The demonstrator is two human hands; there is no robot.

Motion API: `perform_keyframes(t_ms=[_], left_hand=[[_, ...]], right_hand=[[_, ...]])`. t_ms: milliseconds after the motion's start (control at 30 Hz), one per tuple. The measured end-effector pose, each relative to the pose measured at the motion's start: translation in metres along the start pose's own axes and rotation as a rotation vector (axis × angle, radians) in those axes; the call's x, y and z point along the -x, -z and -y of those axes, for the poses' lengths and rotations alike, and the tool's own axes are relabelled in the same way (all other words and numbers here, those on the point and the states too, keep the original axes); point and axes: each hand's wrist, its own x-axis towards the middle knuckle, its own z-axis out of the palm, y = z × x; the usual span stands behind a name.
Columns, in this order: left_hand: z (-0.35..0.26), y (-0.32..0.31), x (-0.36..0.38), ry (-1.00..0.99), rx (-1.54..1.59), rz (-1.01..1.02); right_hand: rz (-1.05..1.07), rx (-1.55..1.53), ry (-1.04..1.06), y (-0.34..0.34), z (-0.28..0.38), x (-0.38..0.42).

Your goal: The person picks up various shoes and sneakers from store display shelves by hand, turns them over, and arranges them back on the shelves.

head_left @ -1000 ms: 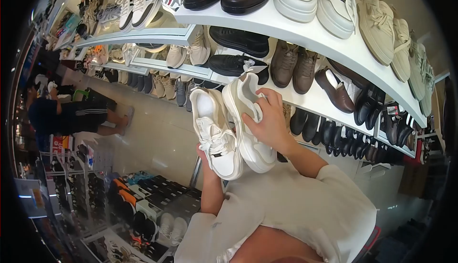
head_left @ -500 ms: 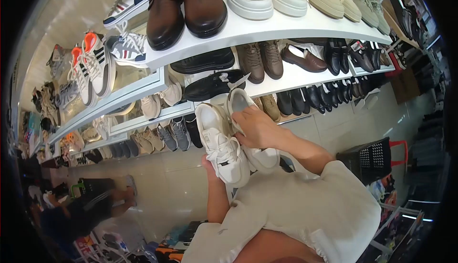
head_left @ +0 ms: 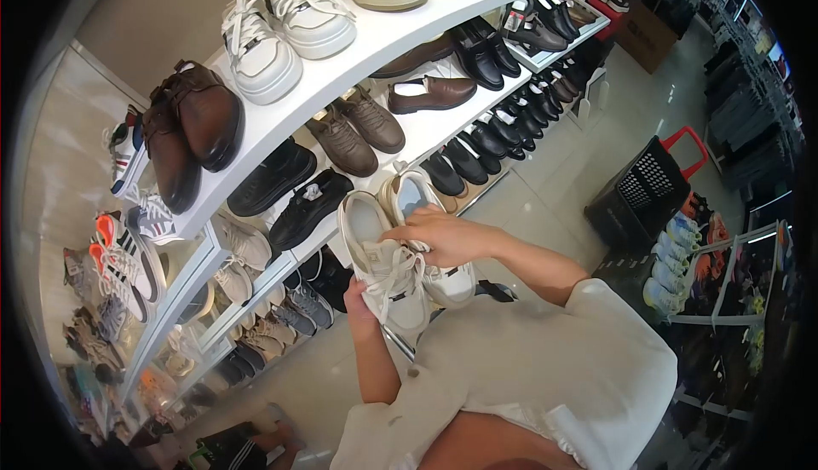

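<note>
A pair of white lace-up sneakers is held side by side in front of my chest, openings away from me. My left hand [head_left: 358, 298] grips the left sneaker [head_left: 399, 306] from its outer side, with most of its fingers hidden behind the shoe. Across the pair lies my right hand [head_left: 445, 236], its fingers curled over the collar of the right sneaker [head_left: 452, 284]. One of its fingers reaches to the left sneaker's tongue. Grey-blue lining shows inside the right shoe.
A white tiered shelf [head_left: 375, 46] runs ahead, carrying brown dress shoes [head_left: 204, 121], white sneakers [head_left: 260, 61] and black shoes [head_left: 311, 210]. A black basket with a red handle [head_left: 649, 178] stands on the floor at right. Another person [head_left: 247, 449] is at lower left.
My view has swung to the right, so the shelf now slants and the basket shows more fully. My right hand has shifted from inside the right sneaker's opening toward the left sneaker's tongue.
</note>
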Motion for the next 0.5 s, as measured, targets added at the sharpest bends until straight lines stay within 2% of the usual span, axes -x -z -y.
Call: perform_keyframes(t_ms=[67,133,167,233,267,333,367,433,500], left_hand=[[0.004,0.001,-0.011,0.035,-0.005,-0.024],[0.002,-0.015,-0.018,0.152,-0.284,0.056],[0.004,-0.024,-0.014,0.147,-0.293,0.059],[0.009,-0.079,-0.003,0.102,-0.276,-0.177],[0.013,-0.079,-0.011,0.093,-0.275,-0.163],[0.018,-0.057,-0.018,0.143,-0.094,0.028],[0.022,-0.042,-0.025,0.186,-0.105,0.064],[0.026,-0.055,-0.026,0.213,-0.123,0.049],[0.035,-0.067,-0.029,0.249,-0.192,0.059]], right_hand=[[-0.022,-0.029,-0.022,-0.003,-0.018,0.010],[-0.040,-0.059,-0.035,0.002,-0.024,0.018],[-0.031,-0.084,-0.091,0.006,-0.025,0.022],[-0.029,-0.090,-0.141,0.016,-0.031,0.032],[-0.043,-0.144,-0.100,0.018,-0.035,0.040],[-0.058,-0.209,-0.057,0.023,-0.033,0.049],[-0.074,-0.201,-0.125,0.029,-0.023,0.053],[-0.075,-0.210,-0.191,0.022,-0.021,0.056],[-0.469,-0.055,-0.349,0.002,-0.032,0.052]])
